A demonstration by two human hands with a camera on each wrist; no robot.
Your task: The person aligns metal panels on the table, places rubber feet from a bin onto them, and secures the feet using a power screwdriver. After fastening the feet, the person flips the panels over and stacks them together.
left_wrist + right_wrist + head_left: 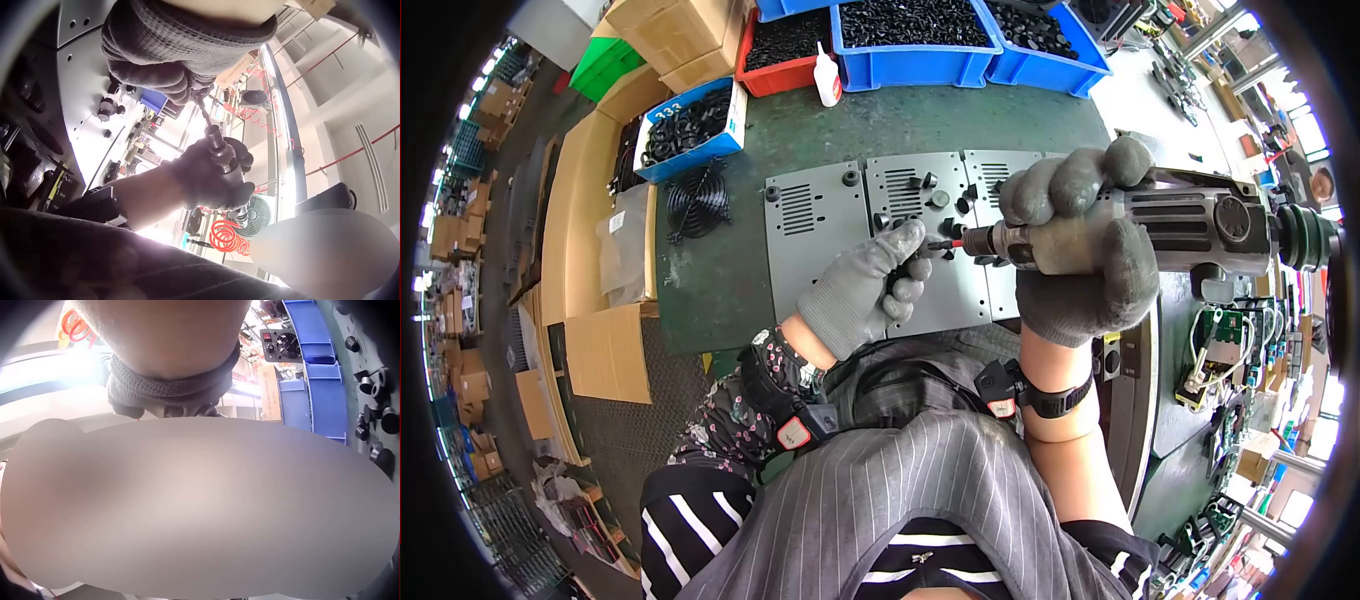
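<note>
My gloved right hand [1090, 235] grips a power screwdriver [1190, 225], held level over the panels with its bit [945, 244] pointing left. The gloved left hand [865, 285] has its fingers curled round a small black part, mostly hidden by the glove, and its thumb and fingertips are right at the bit's tip. In the left wrist view, the left glove [156, 56] meets the screwdriver's bit [205, 114] at its fingertips. Beneath lie grey slotted metal panels [785, 255] in a row. Loose black rubber feet [963, 206] are scattered on the middle panel; the left one has feet [851, 178] at its upper corners.
Blue bins [910, 62] and a red bin [785, 75] of small black parts line the back. A white bottle [828, 80] stands before them. To the left are a box of black parts [690, 130], a round fan guard [698, 200] and an open carton [580, 230].
</note>
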